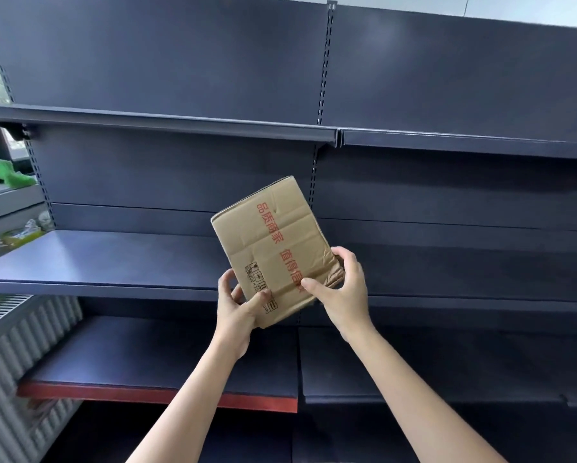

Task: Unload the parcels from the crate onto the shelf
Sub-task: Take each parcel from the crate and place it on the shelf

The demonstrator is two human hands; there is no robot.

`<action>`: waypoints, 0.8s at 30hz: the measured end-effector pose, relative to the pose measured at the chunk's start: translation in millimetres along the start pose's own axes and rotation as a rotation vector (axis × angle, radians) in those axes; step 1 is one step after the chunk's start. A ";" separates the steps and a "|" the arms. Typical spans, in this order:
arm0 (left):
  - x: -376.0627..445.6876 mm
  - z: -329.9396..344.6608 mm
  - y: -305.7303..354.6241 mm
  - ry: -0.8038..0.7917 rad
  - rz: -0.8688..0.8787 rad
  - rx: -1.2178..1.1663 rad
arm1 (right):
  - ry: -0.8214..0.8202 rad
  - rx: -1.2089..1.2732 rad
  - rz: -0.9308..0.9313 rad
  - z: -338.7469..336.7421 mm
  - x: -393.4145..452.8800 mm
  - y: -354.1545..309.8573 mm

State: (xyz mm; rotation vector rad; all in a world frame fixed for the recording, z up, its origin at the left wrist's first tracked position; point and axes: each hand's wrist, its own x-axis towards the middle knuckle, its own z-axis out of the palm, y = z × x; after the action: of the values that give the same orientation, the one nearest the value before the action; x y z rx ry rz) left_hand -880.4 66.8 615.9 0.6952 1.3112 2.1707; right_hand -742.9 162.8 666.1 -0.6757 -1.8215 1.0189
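A brown cardboard parcel (273, 248) with red printed characters is held tilted in the air in front of the dark shelving. My left hand (235, 305) grips its lower left corner, thumb on the front face. My right hand (340, 289) clasps its lower right edge, where the cardboard is crumpled. The parcel hangs at the height of the middle shelf board (97, 259), just in front of its edge, near the upright between the two bays. No crate is in view.
Dark metal shelving fills the view, with an upper shelf (167, 123), a lower shelf with a red front edge (153, 394), and matching boards in the right bay (464, 145). A corrugated grey radiator (16, 372) and a window sill with a green item (8, 177) lie at the left.
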 end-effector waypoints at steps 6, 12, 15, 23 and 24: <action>0.3 9.5 6.4 -0.066 0.073 0.024 | 0.108 0.016 0.033 2.2 2.8 9.4; -2.9 13.4 7.0 -0.065 0.102 0.033 | 0.082 0.145 0.104 0.4 5.3 10.6; -6.5 14.9 3.5 -0.063 0.099 0.021 | 0.069 0.280 0.115 3.2 1.6 11.2; -12.0 15.0 6.5 -0.070 0.121 0.052 | 0.130 0.344 0.109 1.7 -3.6 18.7; -12.5 14.8 6.8 -0.072 0.117 0.055 | 0.131 0.344 0.103 0.3 -3.5 18.8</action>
State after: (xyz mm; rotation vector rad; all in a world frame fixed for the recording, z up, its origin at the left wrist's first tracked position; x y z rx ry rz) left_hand -862.5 65.4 625.9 0.8836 1.3274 2.1857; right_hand -741.1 169.4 648.4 -0.6122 -1.4638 1.2878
